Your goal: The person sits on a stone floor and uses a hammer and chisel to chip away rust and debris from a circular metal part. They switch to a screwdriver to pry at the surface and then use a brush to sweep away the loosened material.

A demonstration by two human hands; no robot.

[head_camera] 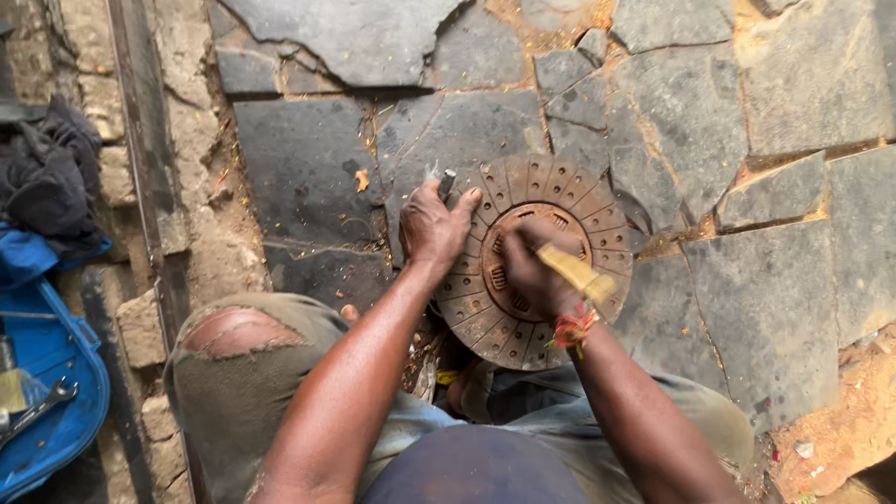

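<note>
A rusty round clutch disc (597, 219) with radial grooves lies flat on the stone floor in front of me. My left hand (431, 227) is closed around a short metal punch or chisel (447, 183), held at the disc's left rim. My right hand (534, 271) rests over the disc's centre hub and grips a tool with a pale wooden handle (579, 273); the tool's head is hidden under the hand. A red and orange thread band (571, 329) circles my right wrist.
The ground is cracked grey stone slabs (775, 308) with sandy gaps. A blue plastic container (47, 373) holding a spanner (37, 409) sits at the lower left, dark cloth (47, 173) above it. My bent knee (233, 336) shows through torn trousers.
</note>
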